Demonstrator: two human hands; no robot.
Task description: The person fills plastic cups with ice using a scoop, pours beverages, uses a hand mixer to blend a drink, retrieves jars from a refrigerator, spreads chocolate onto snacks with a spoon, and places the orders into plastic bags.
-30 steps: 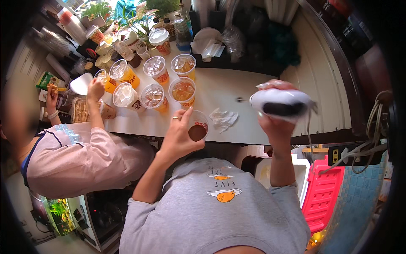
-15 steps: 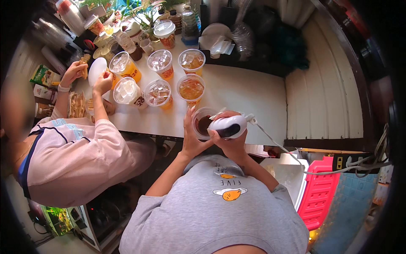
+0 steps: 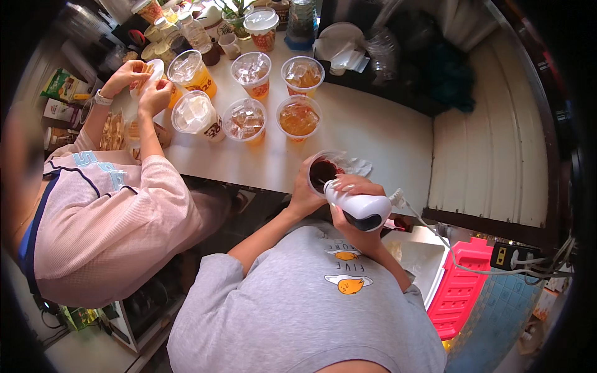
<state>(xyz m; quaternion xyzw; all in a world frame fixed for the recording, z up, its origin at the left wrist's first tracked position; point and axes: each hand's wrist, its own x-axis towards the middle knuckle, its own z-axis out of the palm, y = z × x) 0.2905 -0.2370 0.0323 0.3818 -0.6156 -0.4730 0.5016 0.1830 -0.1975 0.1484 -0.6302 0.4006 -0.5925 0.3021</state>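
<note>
My left hand (image 3: 303,194) wraps round a clear plastic cup (image 3: 313,186) near the front edge of the white table. Dark reddish-brown liquid (image 3: 322,171) lies inside it, and the cup leans slightly. With my right hand (image 3: 360,185) I grip a white corded hand mixer (image 3: 357,208) that has a black, rounded end. Its narrower end points into the cup's mouth; the tip is hidden. Crumpled clear wrap or tissue (image 3: 357,165) rests beside the cup. Just beyond stands a cup of amber drink with ice (image 3: 299,119).
Several iced drinks, among them an orange one (image 3: 191,71) and a white-topped one (image 3: 196,115), stand in rows to the left. A person (image 3: 124,205) at my left handles a white lid (image 3: 155,69). The mixer's cord (image 3: 448,252) runs right to a power strip (image 3: 513,256).
The mixer has tilted, its black end swinging toward me, and the cup leans more. The other person's two hands have come closer together. The whole view has shifted slightly.
</note>
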